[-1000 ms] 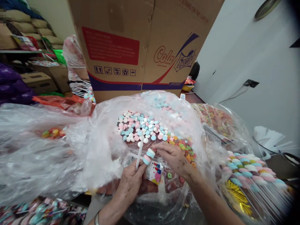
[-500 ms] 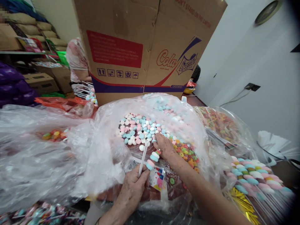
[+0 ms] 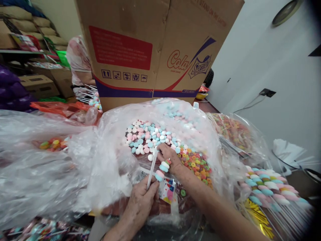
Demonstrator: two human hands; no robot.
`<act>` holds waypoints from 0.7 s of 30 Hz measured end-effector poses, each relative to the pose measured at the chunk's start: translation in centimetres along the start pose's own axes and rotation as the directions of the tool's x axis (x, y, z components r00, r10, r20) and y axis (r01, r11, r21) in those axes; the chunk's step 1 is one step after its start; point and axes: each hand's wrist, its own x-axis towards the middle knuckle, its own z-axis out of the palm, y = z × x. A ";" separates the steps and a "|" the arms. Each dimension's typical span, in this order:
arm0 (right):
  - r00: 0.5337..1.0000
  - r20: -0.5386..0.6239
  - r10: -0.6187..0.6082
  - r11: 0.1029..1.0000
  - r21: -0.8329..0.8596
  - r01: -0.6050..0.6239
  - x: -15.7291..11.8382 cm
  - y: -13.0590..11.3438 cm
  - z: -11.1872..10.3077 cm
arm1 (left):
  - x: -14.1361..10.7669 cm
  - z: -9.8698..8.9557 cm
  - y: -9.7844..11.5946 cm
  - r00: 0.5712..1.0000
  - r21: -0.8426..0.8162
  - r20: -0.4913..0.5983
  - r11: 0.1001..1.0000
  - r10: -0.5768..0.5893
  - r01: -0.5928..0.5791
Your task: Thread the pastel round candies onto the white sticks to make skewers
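Observation:
My left hand (image 3: 142, 197) is closed around white sticks (image 3: 152, 169) and a candy skewer (image 3: 163, 170), which leans to the right with pink, white, blue and green pieces threaded on it. At the upper tips of the sticks is my right hand (image 3: 169, 157), its fingers bent together; what they pinch is hidden. Just beyond lies a spread of pastel pink, white and blue candies (image 3: 142, 137) in an open clear plastic bag (image 3: 112, 134). Right of my right wrist are small coloured gummy rings (image 3: 195, 162). A printed card (image 3: 167, 190) lies under the skewer.
A large cardboard carton (image 3: 130, 43) stands behind the bag. Finished candy skewers (image 3: 271, 184) are piled at right, beside gold tinsel (image 3: 258, 217) and a bag of gummies (image 3: 230, 130). Crumpled plastic covers the left. A person (image 3: 79, 63) is partly behind the carton.
My right hand has moved left from the candy spread to the tips of the sticks. My left hand keeps its hold on the sticks and skewer. The view has shifted slightly.

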 end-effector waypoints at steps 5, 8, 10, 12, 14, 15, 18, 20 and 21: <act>0.999 -0.045 -0.019 0.994 0.106 0.024 0.2 0.6 0.7 | 0.2 0.0 -0.5 1.000 0.000 -0.010 1.000 0.005 -0.005; 0.999 0.011 -0.053 0.996 0.067 0.052 0.3 0.7 1.0 | 0.2 0.0 -0.4 1.000 0.014 -0.021 1.000 0.023 -0.023; 0.998 0.038 -0.047 0.997 0.063 0.045 0.2 0.6 1.2 | 0.3 0.0 -0.3 0.999 0.020 -0.028 0.999 0.032 -0.032; 0.999 0.044 -0.028 0.993 0.118 0.023 0.1 0.3 1.2 | 0.3 0.0 -0.2 0.999 0.016 -0.030 1.000 0.028 -0.027; 0.999 0.033 0.005 0.979 0.201 -0.012 0.1 -0.1 1.3 | 0.3 0.0 -0.1 0.999 0.009 -0.031 1.000 0.013 -0.013; 0.999 0.022 0.028 0.969 0.243 -0.033 0.1 -0.2 1.2 | 0.3 0.0 -0.1 0.999 0.005 -0.032 1.000 0.006 -0.006; 0.994 -0.012 0.106 0.935 0.341 -0.096 0.3 -0.1 0.9 | 0.3 0.0 -0.1 0.999 -0.025 -0.049 1.000 0.000 -0.001; 0.987 -0.034 0.158 0.914 0.383 -0.133 0.2 0.3 0.4 | 0.3 0.0 -0.1 0.998 -0.040 -0.060 0.999 0.009 -0.011; 0.980 -0.040 0.194 0.896 0.415 -0.160 0.1 0.5 -0.1 | 0.3 0.1 -0.2 0.998 -0.041 -0.064 0.999 0.014 -0.017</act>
